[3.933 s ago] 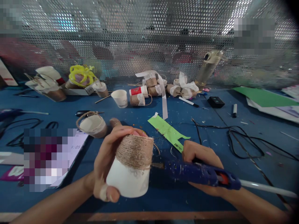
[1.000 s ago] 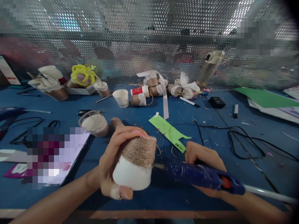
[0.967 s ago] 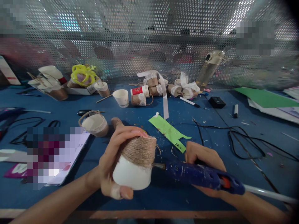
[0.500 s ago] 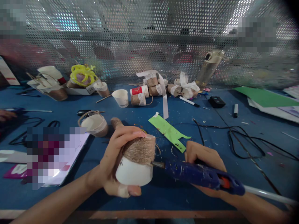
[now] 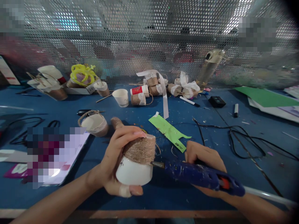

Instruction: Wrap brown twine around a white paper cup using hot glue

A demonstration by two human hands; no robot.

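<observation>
A white paper cup point(image 5: 134, 172), upside down and tilted, is wrapped with brown twine point(image 5: 139, 151) over its upper part. My left hand point(image 5: 116, 158) grips it, fingers over the top and taped thumb at the rim. In my right hand point(image 5: 205, 158) is a blue glue gun point(image 5: 193, 175), its nozzle touching the cup at the lower edge of the twine. A clear glue stick point(image 5: 266, 194) sticks out of the gun's back. A loose twine end curls at the cup's right side.
A twine-handled cup point(image 5: 94, 124) stands left, beyond a shiny purple packet point(image 5: 72, 155). Green paper point(image 5: 167, 130) lies behind the hands, a black cable point(image 5: 233, 146) at right. Decorated cups point(image 5: 137, 99), a white cup point(image 5: 121, 98) and a bottle point(image 5: 209, 68) line the back by a perforated metal screen.
Another person's hand at the far left has gone out of view, and the glue stick near it has shifted left. My hands, the cup and the glue gun have barely moved.
</observation>
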